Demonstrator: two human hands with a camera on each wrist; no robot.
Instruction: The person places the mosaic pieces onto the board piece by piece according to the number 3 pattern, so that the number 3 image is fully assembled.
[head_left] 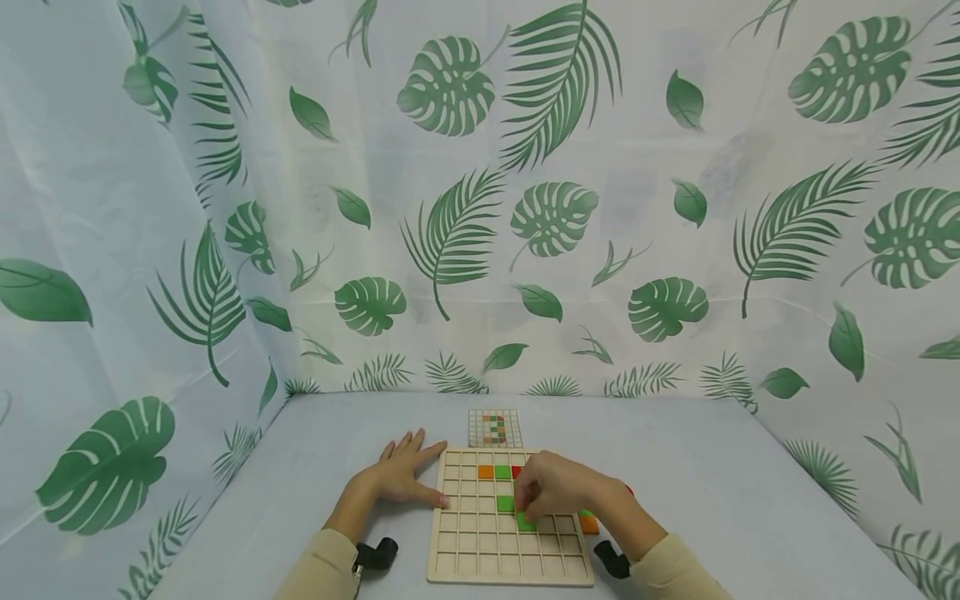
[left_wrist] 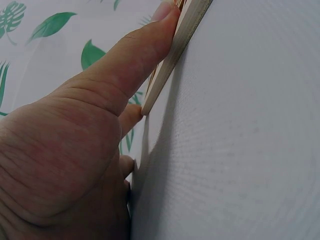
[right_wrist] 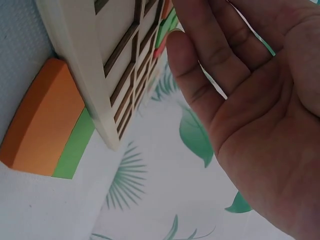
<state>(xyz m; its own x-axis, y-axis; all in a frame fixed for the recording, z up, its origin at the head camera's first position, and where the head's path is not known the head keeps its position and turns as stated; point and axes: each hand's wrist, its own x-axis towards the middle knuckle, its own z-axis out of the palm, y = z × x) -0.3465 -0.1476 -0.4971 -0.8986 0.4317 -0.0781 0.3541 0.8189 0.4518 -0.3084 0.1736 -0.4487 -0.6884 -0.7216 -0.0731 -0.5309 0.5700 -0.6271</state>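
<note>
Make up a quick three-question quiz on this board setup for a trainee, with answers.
1. True or false: the left grip touches an edge of the gridded board.
2. Which colour is the leftmost tile on it, as the head view shows? A: red. B: orange. C: green.
3. Fill in: the small patterned card lies beyond the board's ____ edge.

Key: 1 true; 2 B; 3 far.

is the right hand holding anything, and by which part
The right hand is at the far edge of a green tile; whether it grips cannot be told.
</note>
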